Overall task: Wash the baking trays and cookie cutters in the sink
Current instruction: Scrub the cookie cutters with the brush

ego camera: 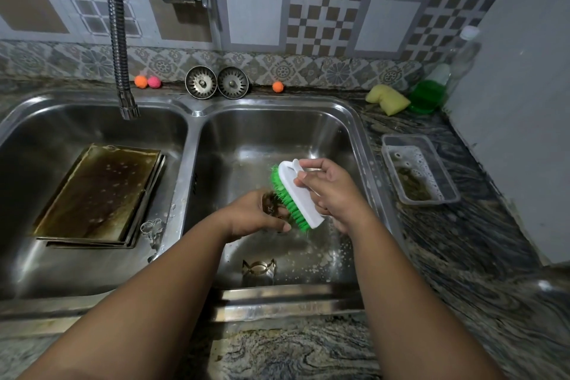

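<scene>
The cutter (272, 207) I am scrubbing sits in my left hand (253, 216). The fingers (251, 198) are curled round it, so only a dark, wet edge shows, and I cannot tell its shape. My right hand (331, 194) grips the brush (303, 197) by its white back, fingers wrapped over the handle. The green bristles (282, 191) press on the cutter right at the left fingertips. Both hands hang over the right basin (277, 129), clear of its floor.

To do this well, I judge the left grip should be firm but light, since thin metal like this probably bends and its edge may bite. I would keep the strokes short and directed away from the left fingertips. I would also turn the cutter between strokes so the bristles reach the inner walls and corners. Keeping both hands low over the basin should make any spatter fall inside it.

Below the fingers, nearer me, a second cutter (258, 268) lies on the basin floor. Left of the left fingers, a third cutter (151, 227) rests by the divider between the basins. Further left, the trays (98, 191) lie stacked in the left basin (61, 123), the top one brown-stained and flecked with suds. Right of the right fingers, on the worktop (462, 241), stands a tub (390, 145) of sudsy water, handy for re-dipping the brush.
</scene>
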